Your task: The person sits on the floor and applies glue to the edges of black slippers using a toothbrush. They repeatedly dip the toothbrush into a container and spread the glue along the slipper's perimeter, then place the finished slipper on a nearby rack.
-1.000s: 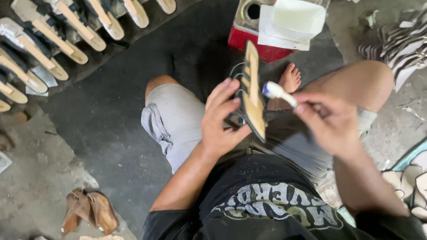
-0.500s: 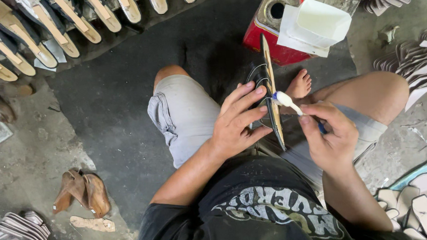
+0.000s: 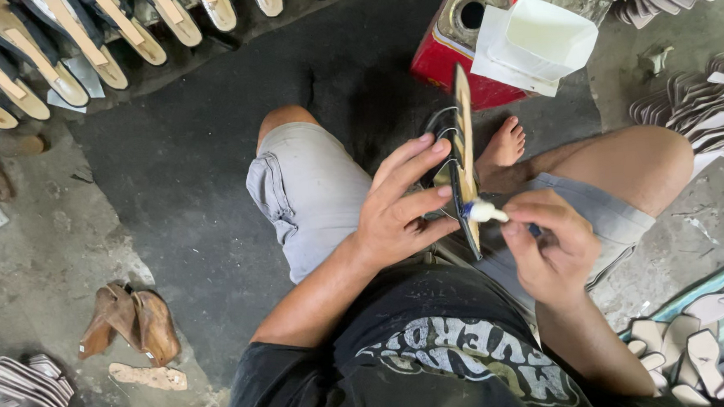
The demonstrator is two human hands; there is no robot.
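Holding a sandal sole (image 3: pixel 464 153) edge-up above the lap, the left hand (image 3: pixel 399 210) is gripping it with fingers wrapped around its strap side, while the right hand (image 3: pixel 546 243) is pinching a small brush (image 3: pixel 486 213) against its near end. Gluing seems to be just beginning; its long axis is pointing away toward the red can (image 3: pixel 445 59).

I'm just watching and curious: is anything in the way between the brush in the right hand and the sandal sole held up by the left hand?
Nothing visible. The right hand holds the brush with its white tip already against the sole's edge, which the left hand steadies.
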